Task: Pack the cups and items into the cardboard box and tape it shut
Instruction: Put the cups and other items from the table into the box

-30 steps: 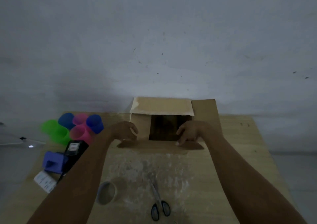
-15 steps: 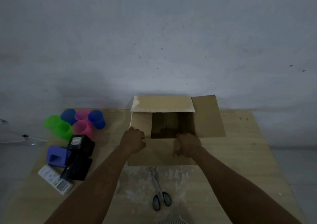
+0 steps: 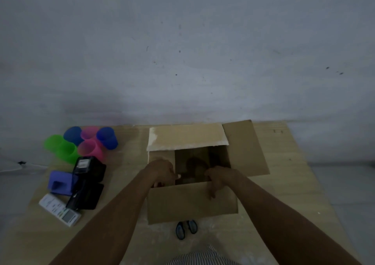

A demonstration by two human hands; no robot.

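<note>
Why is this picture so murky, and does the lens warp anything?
Head view: dim, flat light mutes colours; inside the open brown cardboard box is deep shadow, contents unreadable; the wide lens stretches the light wooden table toward the lower corners; the left hand and right hand look slightly soft.

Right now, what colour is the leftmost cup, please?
Green; the leftmost cup shows best in the head view.

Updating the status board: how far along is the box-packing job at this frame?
Done: the cardboard box stands open, flaps spread. In hand: left hand and right hand grip its near rim. Left: the cups, remote, purple block and black items sit on the table beside it, unpacked; taping not started; scissors lie by the box.
</note>
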